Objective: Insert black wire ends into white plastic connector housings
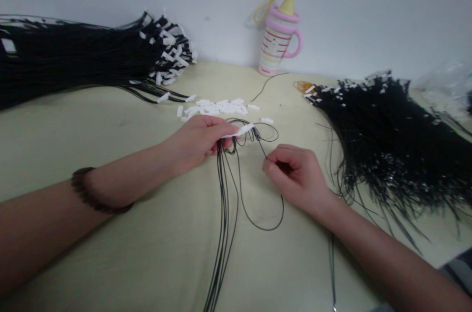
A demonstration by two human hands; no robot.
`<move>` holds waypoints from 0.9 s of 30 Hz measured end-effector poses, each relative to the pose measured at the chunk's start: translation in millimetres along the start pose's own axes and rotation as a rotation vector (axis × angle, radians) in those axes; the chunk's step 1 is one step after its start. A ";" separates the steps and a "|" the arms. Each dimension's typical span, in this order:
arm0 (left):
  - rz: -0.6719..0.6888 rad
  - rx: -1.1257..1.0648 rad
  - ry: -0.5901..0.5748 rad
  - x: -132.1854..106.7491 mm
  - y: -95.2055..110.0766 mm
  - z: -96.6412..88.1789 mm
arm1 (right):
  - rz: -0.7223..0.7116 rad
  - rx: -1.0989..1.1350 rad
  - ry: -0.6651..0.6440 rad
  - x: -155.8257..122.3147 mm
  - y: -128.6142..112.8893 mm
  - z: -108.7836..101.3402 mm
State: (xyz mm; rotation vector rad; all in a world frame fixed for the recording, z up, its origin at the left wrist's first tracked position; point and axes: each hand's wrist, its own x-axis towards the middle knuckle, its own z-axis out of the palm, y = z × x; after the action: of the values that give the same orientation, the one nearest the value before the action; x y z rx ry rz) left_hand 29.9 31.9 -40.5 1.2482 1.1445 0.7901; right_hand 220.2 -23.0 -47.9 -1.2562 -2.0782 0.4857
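My left hand [208, 137], with a dark beaded bracelet [99, 194] on its wrist, is closed around a few black cords [223, 194] and a white plastic piece [244, 129]. Some cords hang down from it toward the front of the table; others curl into loops just right of the fingers. To the right, my right hand [289, 169] pinches one black cord between thumb and forefinger, drawn out from the white piece. A slack loop of cord [263, 229] droops between both hands. Behind the left hand lies a pile of small white plastic pieces [221, 107].
A thick bundle of black cords with white ends [92, 51] lies at the back left. Another black bundle [391, 140] spreads across the right. A pink striped cup-shaped bottle [276, 41] stands against the wall, and clear plastic [446, 85] sits at the far right.
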 end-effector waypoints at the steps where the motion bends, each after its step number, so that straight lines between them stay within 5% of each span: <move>1: 0.007 0.007 0.000 -0.2 0.2 0.1 | 0.012 -0.006 0.021 0.3 0.7 1.2; 7: 0.038 0.044 -0.015 0.8 -3.0 0.0 | 0.075 0.025 0.110 0.7 4.8 3.5; 27: 0.102 0.232 -0.076 -0.3 -5.8 -0.6 | 0.059 -0.078 -0.045 3.5 -0.1 8.0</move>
State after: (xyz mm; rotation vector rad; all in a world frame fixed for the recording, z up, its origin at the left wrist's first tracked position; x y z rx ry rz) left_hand 28.5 30.7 -46.0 1.5268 1.1413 0.6919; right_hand 213.4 -19.8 -52.3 -1.3661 -2.1208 0.4667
